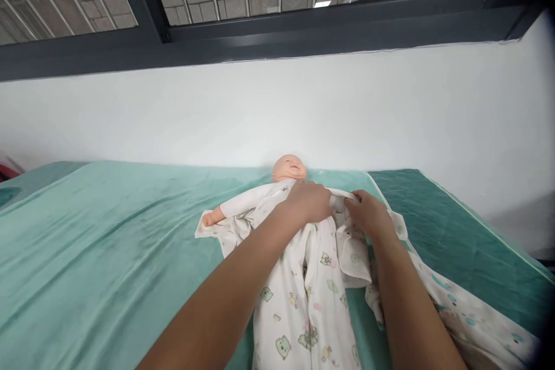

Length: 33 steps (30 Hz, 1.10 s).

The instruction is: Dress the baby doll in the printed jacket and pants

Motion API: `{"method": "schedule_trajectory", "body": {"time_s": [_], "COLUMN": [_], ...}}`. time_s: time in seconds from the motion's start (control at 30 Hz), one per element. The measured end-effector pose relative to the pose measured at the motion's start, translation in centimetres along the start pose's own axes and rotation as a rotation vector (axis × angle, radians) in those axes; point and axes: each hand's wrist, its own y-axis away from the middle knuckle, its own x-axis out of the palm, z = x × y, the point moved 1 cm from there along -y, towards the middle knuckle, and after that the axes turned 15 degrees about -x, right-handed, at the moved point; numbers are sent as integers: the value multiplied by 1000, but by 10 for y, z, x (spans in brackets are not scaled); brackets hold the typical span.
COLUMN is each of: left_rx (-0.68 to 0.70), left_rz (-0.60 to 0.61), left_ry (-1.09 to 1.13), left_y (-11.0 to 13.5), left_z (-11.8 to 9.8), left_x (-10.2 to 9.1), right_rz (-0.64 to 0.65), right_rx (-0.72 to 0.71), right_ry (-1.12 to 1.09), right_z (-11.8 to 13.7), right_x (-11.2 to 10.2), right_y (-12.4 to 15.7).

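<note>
A baby doll (289, 169) lies on its back, head toward the wall. It wears a white long-sleeved top (247, 199) and white pants (303, 324) printed with small green and yellow animals. One doll hand (214, 217) pokes out of its sleeve at the left, over a spread printed baby shirt (353, 257). My left hand (311, 201) is closed across the doll's chest by the shoulder, its fingertips mostly hidden. Close beside it, my right hand (368, 213) pinches the white cloth around the doll's other arm. That doll arm is hidden by cloth and fingers.
Light green sheeting (108, 243) covers the surface, with a darker green cloth (451, 225) at the right. A white cloth with blue prints (477, 306) lies by my right forearm. Behind stand a white wall (243, 110) and a dark window frame (303, 32).
</note>
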Motion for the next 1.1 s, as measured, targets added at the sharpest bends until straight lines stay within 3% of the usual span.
{"method": "schedule_trajectory", "body": {"time_s": [0.13, 0.27, 0.53, 0.7, 0.87, 0.97, 1.1], "left_rx": [-22, 2, 95, 107, 173, 171, 189], "left_rz": [122, 109, 106, 135, 101, 21, -86], "left_ry": [-107, -141, -164, -214, -221, -210, -215], "left_y": [-40, -56, -51, -59, -68, -66, -59], "left_z": [-25, -38, -6, -16, -36, -30, -14], "left_x": [10, 23, 5, 18, 37, 36, 25], "right_rz": [71, 72, -212, 19, 66, -13, -251], "right_rx": [21, 17, 22, -22, -32, -35, -17], "right_ry": [46, 46, -95, -60, -29, -72, -258], "right_z": [-2, -2, -15, -13, -12, -11, -12], "right_x": [-1, -1, -10, -4, 1, -2, -6], "right_y": [-2, -2, -3, -6, -6, -5, -2]}}
